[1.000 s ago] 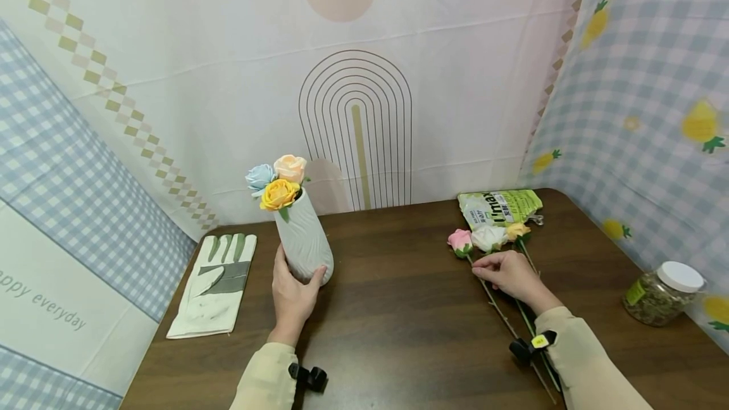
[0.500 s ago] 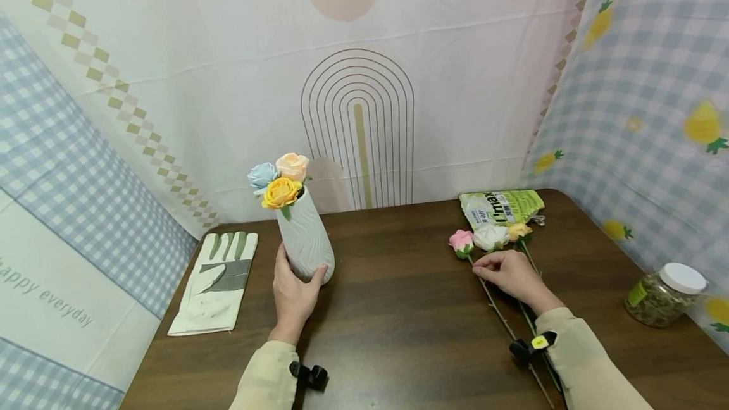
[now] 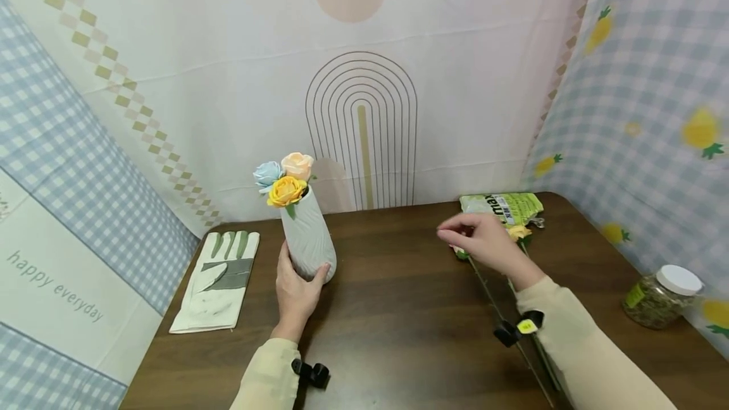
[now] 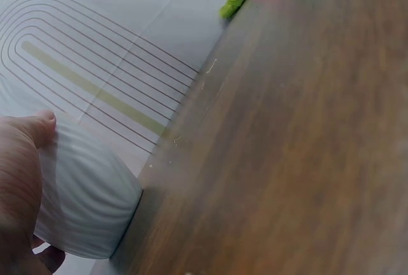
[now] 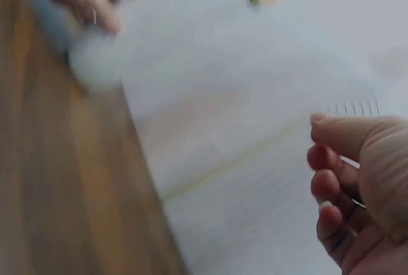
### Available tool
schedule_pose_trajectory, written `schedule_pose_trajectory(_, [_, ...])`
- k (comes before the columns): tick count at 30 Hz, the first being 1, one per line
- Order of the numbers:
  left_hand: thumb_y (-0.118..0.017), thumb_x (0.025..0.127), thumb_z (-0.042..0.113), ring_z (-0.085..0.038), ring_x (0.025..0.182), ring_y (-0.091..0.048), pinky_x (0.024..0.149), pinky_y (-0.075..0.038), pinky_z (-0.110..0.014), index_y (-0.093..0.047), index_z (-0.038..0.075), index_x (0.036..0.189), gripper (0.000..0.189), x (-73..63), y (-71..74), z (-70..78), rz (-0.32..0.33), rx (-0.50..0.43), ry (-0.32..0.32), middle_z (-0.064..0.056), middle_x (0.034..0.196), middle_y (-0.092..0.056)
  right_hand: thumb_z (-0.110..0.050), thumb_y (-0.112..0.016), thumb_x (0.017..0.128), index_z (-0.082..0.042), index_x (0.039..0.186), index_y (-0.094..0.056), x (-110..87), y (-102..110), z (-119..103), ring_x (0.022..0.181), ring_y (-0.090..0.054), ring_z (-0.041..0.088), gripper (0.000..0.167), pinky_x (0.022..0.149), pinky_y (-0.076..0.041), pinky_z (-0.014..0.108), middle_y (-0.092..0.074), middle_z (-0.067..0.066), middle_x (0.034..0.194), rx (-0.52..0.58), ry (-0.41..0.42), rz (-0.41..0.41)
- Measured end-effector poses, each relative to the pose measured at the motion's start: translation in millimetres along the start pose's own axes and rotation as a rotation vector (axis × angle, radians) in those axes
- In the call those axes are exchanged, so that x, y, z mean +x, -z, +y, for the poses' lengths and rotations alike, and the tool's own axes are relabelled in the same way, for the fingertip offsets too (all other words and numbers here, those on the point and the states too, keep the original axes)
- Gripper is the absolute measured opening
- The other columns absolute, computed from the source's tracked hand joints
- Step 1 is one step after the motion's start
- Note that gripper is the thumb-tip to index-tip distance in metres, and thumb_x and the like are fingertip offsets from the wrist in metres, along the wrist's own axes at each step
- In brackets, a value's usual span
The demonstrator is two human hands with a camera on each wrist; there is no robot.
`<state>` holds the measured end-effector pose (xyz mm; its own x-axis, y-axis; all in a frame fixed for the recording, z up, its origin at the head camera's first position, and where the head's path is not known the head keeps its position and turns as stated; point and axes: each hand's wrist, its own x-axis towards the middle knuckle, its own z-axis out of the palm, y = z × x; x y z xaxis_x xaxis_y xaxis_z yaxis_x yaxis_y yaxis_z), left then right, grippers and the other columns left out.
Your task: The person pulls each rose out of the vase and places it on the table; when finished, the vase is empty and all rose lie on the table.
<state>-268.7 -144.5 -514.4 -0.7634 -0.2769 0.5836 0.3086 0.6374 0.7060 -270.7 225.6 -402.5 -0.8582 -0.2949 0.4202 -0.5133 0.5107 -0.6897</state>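
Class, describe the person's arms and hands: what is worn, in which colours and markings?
The left hand and right hand are bare. Pale cream-yellow fabric sleeves reach both wrists. A small black device is strapped to each wrist; the right device bears a bright yellow label.

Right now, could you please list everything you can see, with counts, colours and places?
vase: 1, white, left of centre
flowers in the vase: 3, light blue, peach, yellow, at its mouth
loose flowers: at least 2, pink, pale yellow, back right
glove: 1, white, grey, green, table's left
bag: 1, green and white, back right
clip: 1, silver, beside the bag
jar: 1, clear, white-lidded, far right
table: 1, brown, beneath these
wall cloths: several, white, blue-checked, behind and beside table
left hand: 1, beige-sleeved, gripping the vase
right hand: 1, beige-sleeved, near the loose flowers
wrist cameras: 2, black, one per wrist
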Motion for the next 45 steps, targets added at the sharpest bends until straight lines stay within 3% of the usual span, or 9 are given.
schedule_pose_trajectory(4, [-0.083, 0.073, 0.035, -0.032, 0.128, -0.044, 0.101, -0.036, -0.050, -0.029, 0.010, 0.149, 0.097, -0.2, 2.3, -3.9, -0.005, 0.009, 0.012, -0.015, 0.143, -0.043, -0.023, -0.074, 0.086, -0.015, 0.097, -0.076, 39.8, -26, -48, 0.070, -0.063, 0.011, 0.014, 0.062, -0.052, 0.028, -0.071, -0.005, 0.087, 0.098, 0.124, -0.033])
schedule_pose_trajectory(7, [-0.083, 0.073, 0.035, -0.032, 0.129, -0.043, 0.102, -0.036, -0.050, -0.028, 0.010, 0.150, 0.097, -0.6, 3.8, -5.9, -0.006, 0.012, 0.017, -0.015, 0.144, -0.042, -0.021, -0.075, 0.085, -0.011, 0.100, -0.075, 72.3, -49, -78, 0.078, -0.064, 0.011, 0.018, 0.068, -0.053, 0.032, -0.071, -0.004, 0.090, 0.160, 0.169, -0.055])
schedule_pose_trajectory(11, [-0.082, 0.073, 0.036, -0.032, 0.128, -0.043, 0.101, -0.036, -0.051, -0.028, 0.011, 0.150, 0.097, -0.3, 4.6, -7.4, -0.002, 0.013, 0.027, -0.015, 0.144, -0.042, -0.020, -0.074, 0.085, -0.008, 0.104, -0.073, 109.3, -80, -104, 0.080, -0.063, 0.012, 0.022, 0.069, -0.053, 0.034, -0.070, -0.002, 0.090, 0.235, 0.183, -0.045])
schedule_pose_trajectory(15, [-0.081, 0.075, 0.039, -0.032, 0.129, -0.043, 0.101, -0.036, -0.051, -0.026, 0.014, 0.151, 0.097, -1.0, 4.3, -8.0, -0.016, 0.017, 0.050, -0.013, 0.146, -0.041, -0.021, -0.074, 0.086, -0.009, 0.108, -0.072, 130.6, -106, -116, 0.082, -0.062, 0.013, 0.026, 0.068, -0.053, 0.032, -0.069, -0.001, 0.093, 0.302, 0.146, -0.029])
schedule_pose_trajectory(25, [-0.080, 0.075, 0.038, -0.031, 0.129, -0.043, 0.101, -0.036, -0.051, -0.027, 0.015, 0.151, 0.095, -2.4, 4.4, -6.4, -0.011, -0.009, 0.050, -0.011, 0.145, -0.041, -0.021, -0.073, 0.086, -0.006, 0.127, -0.062, 151.2, -137, -123, 0.096, -0.060, 0.016, 0.045, 0.071, -0.052, 0.027, -0.065, 0.003, 0.112, 0.415, -0.009, -0.061])
schedule_pose_trajectory(30, [-0.080, 0.075, 0.040, -0.032, 0.127, -0.044, 0.100, -0.037, -0.051, -0.027, 0.014, 0.151, 0.096, -3.1, 2.5, -5.6, -0.013, -0.005, 0.049, -0.013, 0.145, -0.042, -0.014, -0.071, 0.087, -0.006, 0.133, -0.056, 153.8, -142, -128, 0.102, -0.056, 0.019, 0.049, 0.073, -0.052, 0.027, -0.060, 0.005, 0.125, 0.439, -0.034, -0.104])
schedule_pose_trajectory(39, [-0.080, 0.075, 0.041, -0.030, 0.128, -0.043, 0.102, -0.036, -0.050, -0.026, 0.015, 0.151, 0.097, -0.8, -2.1, -1.5, -0.032, -0.005, 0.046, -0.011, 0.145, -0.041, -0.014, -0.063, 0.092, -0.008, 0.140, -0.050, 156.6, -142, -128, 0.108, -0.056, 0.023, 0.050, 0.081, -0.052, 0.033, -0.059, 0.009, 0.121, 0.503, -0.123, -0.169])
schedule_pose_trajectory(45, [-0.082, 0.074, 0.035, -0.032, 0.127, -0.045, 0.100, -0.037, -0.051, -0.029, 0.011, 0.150, 0.096, -0.6, -1.9, 0.9, 0.000, -0.004, 0.008, -0.015, 0.142, -0.044, -0.011, -0.066, 0.091, -0.009, 0.131, -0.057, 155.3, -144, -128, 0.108, -0.055, 0.023, 0.041, 0.083, -0.051, 0.036, -0.058, 0.007, 0.121, 0.580, -0.112, -0.153])
